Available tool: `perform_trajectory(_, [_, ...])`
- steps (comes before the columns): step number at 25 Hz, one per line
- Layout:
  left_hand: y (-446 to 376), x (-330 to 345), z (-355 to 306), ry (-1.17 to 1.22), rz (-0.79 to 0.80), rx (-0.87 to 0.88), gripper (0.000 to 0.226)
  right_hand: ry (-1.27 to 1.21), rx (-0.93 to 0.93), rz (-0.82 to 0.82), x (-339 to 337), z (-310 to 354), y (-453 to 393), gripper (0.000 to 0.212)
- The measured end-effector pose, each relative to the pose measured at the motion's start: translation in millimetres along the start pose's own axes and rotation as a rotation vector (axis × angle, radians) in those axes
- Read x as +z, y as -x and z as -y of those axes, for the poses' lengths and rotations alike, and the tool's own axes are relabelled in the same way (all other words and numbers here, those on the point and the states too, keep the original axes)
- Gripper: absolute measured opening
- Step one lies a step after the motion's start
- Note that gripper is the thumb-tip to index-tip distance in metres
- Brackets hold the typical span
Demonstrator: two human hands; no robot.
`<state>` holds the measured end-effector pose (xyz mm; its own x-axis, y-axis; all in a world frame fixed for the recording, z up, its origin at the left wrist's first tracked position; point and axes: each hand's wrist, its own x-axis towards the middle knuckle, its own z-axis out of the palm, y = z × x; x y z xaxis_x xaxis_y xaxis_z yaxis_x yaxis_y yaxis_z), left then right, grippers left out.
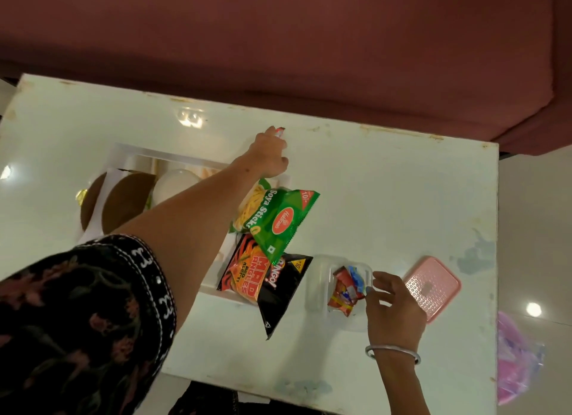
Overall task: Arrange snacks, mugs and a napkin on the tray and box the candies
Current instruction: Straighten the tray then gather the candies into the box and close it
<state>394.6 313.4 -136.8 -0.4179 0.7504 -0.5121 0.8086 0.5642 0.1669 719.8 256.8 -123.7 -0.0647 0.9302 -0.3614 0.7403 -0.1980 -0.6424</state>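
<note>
Candies in red and blue wrappers point(346, 286) lie in the clear plastic box point(318, 294) near the table's point(387, 182) front edge. The right hand point(394, 306) pinches one there; the left hand point(270, 154) pinches another at the far edge, diagonally across from the box.

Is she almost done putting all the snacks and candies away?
Nearly. The mugs and both snack packets already sit on the tray. Several candies are in the clear box. Her left hand pinches one more candy at the far edge; her right hand drops one in. The pink lid is still off.
</note>
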Motion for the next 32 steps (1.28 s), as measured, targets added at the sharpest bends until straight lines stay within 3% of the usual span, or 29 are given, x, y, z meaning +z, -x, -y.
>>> perform_trajectory(5, [3, 5, -3, 0.100, -0.248, -0.033, 0.024, 0.005, 0.019, -0.014, 2, 3, 0, 0.020])
perform_trajectory(7, [13, 2, -1, 0.294, -0.291, -0.078, 0.016, -0.003, 0.016, -0.003, 7, 7, -1, 0.019])
perform_trajectory(9, [32, -8, -11, 0.558, -0.432, -0.117, 0.008, -0.023, -0.009, 0.059, 7, 12, -4, 0.019])
perform_trajectory(11, [68, -19, -34, 0.779, -0.534, -0.111, 0.014, -0.025, -0.025, 0.118, 0, 11, -4, 0.018])
perform_trajectory(13, [116, -12, -72, 0.928, -0.524, -0.039, 0.018, -0.033, -0.021, 0.145, -15, 5, -2, 0.016])
perform_trajectory(16, [182, 26, -121, 0.839, -0.397, 0.064, 0.011, -0.113, 0.003, 0.117, -21, -1, -3, 0.012])
perform_trajectory(20, [225, 85, -163, 0.570, -0.097, -0.052, 0.023, -0.184, 0.048, 0.069, -32, -8, 0, 0.008])
perform_trajectory(22, [225, 100, -168, 0.513, -0.064, -0.123, 0.033, -0.173, 0.048, 0.035, -38, -15, 1, 0.007])
perform_trajectory(24, [221, 105, -169, 0.600, -0.096, -0.180, 0.041, -0.110, 0.042, -0.029, -44, -22, -2, 0.009])
perform_trajectory(26, [221, 106, -166, 0.696, -0.175, -0.205, 0.043, 0.049, -0.011, -0.076, -50, -29, -8, 0.023])
perform_trajectory(28, [228, 108, -161, 0.756, -0.285, -0.174, 0.036, 0.229, -0.028, -0.033, -54, -36, -19, 0.052])
perform_trajectory(30, [238, 114, -156, 0.805, -0.350, -0.142, 0.034, 0.292, 0.091, 0.009, -52, -38, -32, 0.082])
perform_trajectory(32, [248, 123, -151, 0.815, -0.350, -0.155, 0.041, 0.292, 0.240, -0.017, -45, -32, -46, 0.098])
